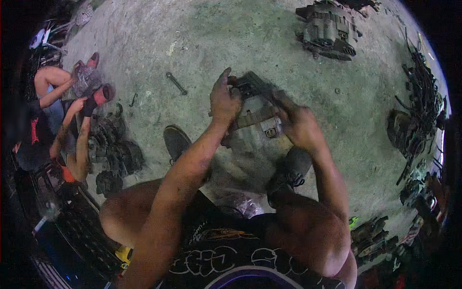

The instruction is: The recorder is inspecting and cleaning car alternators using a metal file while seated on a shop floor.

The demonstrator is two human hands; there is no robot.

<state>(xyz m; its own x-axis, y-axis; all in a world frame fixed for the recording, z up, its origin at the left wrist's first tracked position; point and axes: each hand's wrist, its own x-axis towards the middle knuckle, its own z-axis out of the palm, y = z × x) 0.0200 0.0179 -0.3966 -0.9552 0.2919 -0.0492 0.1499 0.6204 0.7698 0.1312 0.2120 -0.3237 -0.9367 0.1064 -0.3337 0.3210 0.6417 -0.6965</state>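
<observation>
Alternator (257, 123) held upright between the feet, resting low over the concrete floor (202, 43), housing apparently intact and in one piece as far as visible. Left hand (224, 98) clamped over the upper left edge of the housing, fingers pressed together and curled around the rim. Right hand (299, 126) wrapped around the right flank, fingers closed against the casing; whether anything small is pinched there cannot be told. No loose bolts or removed covers visible directly beside the unit, so work judged to be at an early or middle stage, with separation of the housing halves not yet evident. Wrench (176, 83) lying apart on the floor, up and to the left, untouched. Second alternator (329, 30) lying well apart at the top right. Heap of dark parts (113, 147) at the left, beside a co-worker's hands (89, 98) busy with a red-ended component. Tangle of cables (421, 103) at the right rim. Small rectangular connector socket on the housing front, pale grey; no legible labels, packages or signs discernible.
</observation>
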